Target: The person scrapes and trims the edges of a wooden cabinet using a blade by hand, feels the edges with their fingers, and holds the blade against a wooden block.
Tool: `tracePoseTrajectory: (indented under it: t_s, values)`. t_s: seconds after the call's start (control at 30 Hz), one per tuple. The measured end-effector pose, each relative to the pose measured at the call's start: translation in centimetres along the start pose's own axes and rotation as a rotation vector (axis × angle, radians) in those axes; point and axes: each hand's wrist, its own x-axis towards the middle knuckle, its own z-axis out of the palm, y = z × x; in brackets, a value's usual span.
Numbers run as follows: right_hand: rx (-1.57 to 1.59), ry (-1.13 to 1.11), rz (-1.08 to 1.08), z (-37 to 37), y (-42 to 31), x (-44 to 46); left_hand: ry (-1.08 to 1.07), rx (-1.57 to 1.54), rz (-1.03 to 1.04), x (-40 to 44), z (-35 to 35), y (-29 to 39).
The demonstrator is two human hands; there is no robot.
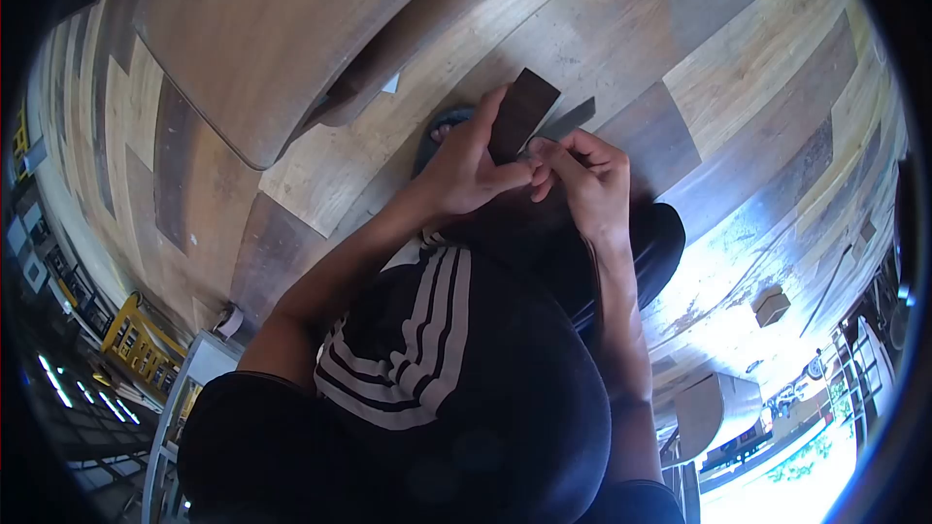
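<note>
My left hand (468,173) is closed around a dark brown rectangular piece (525,114), flat and wood-like, its far end pointing up and slightly right. Close beside it, my right hand (592,178) has thumb and fingers pinched together at the piece's lower right edge. A narrow grey strip (571,119) sticks out just above the right fingers; whether they grip it or it lies behind them I cannot tell. The two hands nearly touch over my lap. Whatever sits between the right fingertips is hidden.
A large brown curved panel (262,29) fills the upper left. Patchwork wood-look flooring (767,87) spreads around. A small box (772,307) sits on the floor at right, a white cylindrical object (718,412) lower right, and a yellow crate (139,347) at left beside a metal frame (184,398).
</note>
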Motion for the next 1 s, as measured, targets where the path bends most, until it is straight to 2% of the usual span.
tracePoseTrajectory:
  t_s: [0.07, 0.1, 0.17, 0.2, 0.23, 0.27, 0.3, 0.33, 0.37, 0.43, 0.5, 0.57, 0.6, 0.67, 0.73, 0.8, 0.93, 1.0]
  values:
    - [-0.057, -0.034, 0.036, 0.2, 0.7, 1.1, 0.053, -0.033, -0.171, 0.1, -0.1, -1.3]
    - [-0.086, -0.029, -0.057, 0.3, -0.3, 3.8, 0.066, -0.009, -0.077, 2.9, -1.9, -1.7]
    - [0.166, -0.067, -0.026, 0.8, 0.6, 4.4, -0.114, -0.437, -0.28, 2.3, -3.2, -3.1]
    - [0.171, -0.074, -0.015, 1.4, 1.4, 5.0, -0.1, -0.426, -0.169, 1.9, -3.5, -3.8]
    - [0.174, 0.041, -0.045, 2.2, 2.2, 5.6, -0.096, -0.426, -0.173, 1.9, -3.5, -4.1]
    - [0.178, 0.158, -0.074, 2.9, 2.8, 6.1, 0.0, -0.466, -0.126, 1.9, -3.5, -4.3]
    - [0.183, 0.156, -0.071, 3.3, 3.0, 6.5, 0.096, -0.502, -0.077, 1.9, -3.7, -4.3]
    - [0.24, 0.07, 0.004, 3.6, 3.2, 6.7, 0.098, -0.499, -0.081, 1.9, -4.2, -4.3]
    - [0.296, -0.017, 0.079, 3.8, 3.4, 7.1, 0.125, -0.304, -0.052, 2.0, -5.0, -4.3]
    - [0.29, -0.061, 0.088, 3.8, 4.7, 8.5, 0.173, 0.088, 0.006, 2.0, -6.7, -4.0]
    - [0.336, -0.103, 0.082, 4.5, 5.3, 10.0, 0.218, 0.173, 0.075, 2.1, -7.6, -3.6]
    - [0.338, -0.073, 0.072, 5.6, 5.6, 11.2, 0.499, 0.359, 0.089, 2.3, -8.1, -3.0]
    - [0.221, -0.069, 0.034, 6.2, 5.9, 11.7, 0.619, 0.418, 0.19, 2.6, -8.4, -3.8]
    - [0.105, -0.069, -0.002, 6.9, 6.3, 12.8, 0.647, 0.469, 0.165, 2.0, -9.0, -5.4]
    - [0.105, -0.105, 0.092, 7.4, 6.3, 13.3, 0.676, 0.517, 0.132, 1.6, -9.1, -6.4]
    - [0.082, -0.123, 0.141, 7.3, 6.2, 14.2, 0.71, 0.583, 0.199, 2.0, -9.4, -7.1]
    - [0.055, -0.188, 0.253, 6.2, 5.8, 15.2, 0.747, 0.545, 0.223, 3.2, -9.3, -7.5]
    - [0.053, -0.18, 0.234, 6.3, 6.0, 15.3, 0.747, 0.525, 0.214, 3.8, -9.6, -7.5]
